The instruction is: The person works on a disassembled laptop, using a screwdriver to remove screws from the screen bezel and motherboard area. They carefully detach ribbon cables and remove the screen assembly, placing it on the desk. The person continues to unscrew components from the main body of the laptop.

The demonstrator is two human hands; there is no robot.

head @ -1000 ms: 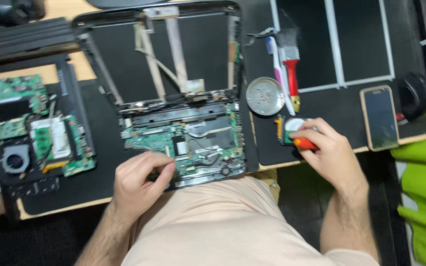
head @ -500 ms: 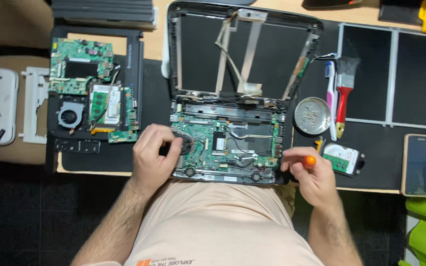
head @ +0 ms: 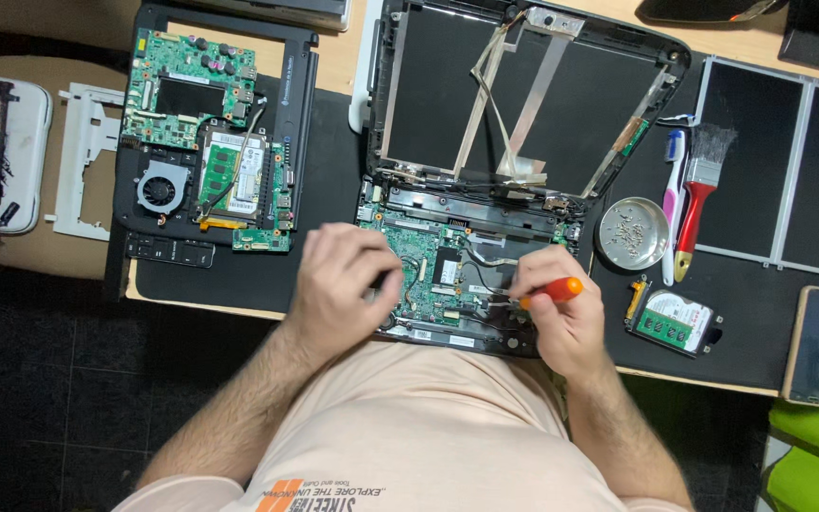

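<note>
Opened laptop base (head: 447, 275) at desk edge, motherboard exposed. Right hand (head: 561, 313) closed around orange-handled screwdriver (head: 547, 292), tip angled left onto board; left hand (head: 343, 280) curled, pressing chassis corner. Best kept: shaft square to screw, base steadied. Tip, screw head and left fingertips hidden; left grip unclear.

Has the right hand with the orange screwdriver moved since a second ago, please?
Yes. The right hand left the hard drive and now holds the orange screwdriver over the open laptop's board.

An electronics repair workshop: opened laptops (head: 485, 190), bare circuit boards (head: 206, 142), a screw dish (head: 632, 232)
</note>
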